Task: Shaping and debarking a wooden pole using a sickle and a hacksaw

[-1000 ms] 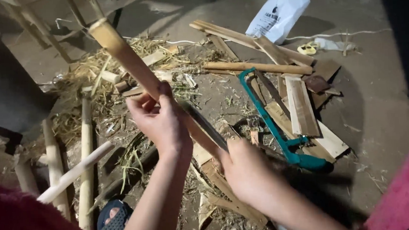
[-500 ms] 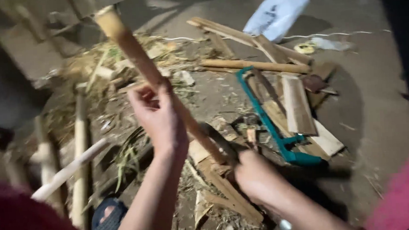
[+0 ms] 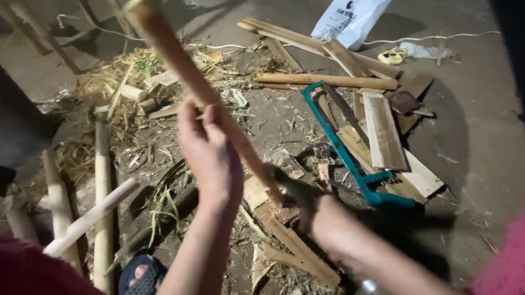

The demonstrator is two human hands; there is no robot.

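Observation:
My left hand (image 3: 210, 153) grips a long bamboo stick (image 3: 177, 56) around its middle. The stick slants from the upper left down to the pile of split wood (image 3: 278, 224) on the ground. My right hand (image 3: 304, 202) is blurred and in shadow at the stick's lower end, closed around something dark that I cannot make out. A teal hacksaw (image 3: 350, 158) lies on the ground just right of that hand.
Peeled bamboo poles (image 3: 102, 192) lie at the left beside straw and shavings (image 3: 121, 83). Flat wooden boards (image 3: 384, 129) and long sticks (image 3: 325, 78) sit behind the saw, near a white plastic bag (image 3: 354, 11). A sandalled foot (image 3: 139, 285) shows at the bottom.
The stick has tipped more upright and my left hand has shifted right along it. My right hand has dropped lower and gone blurry near the stick's base.

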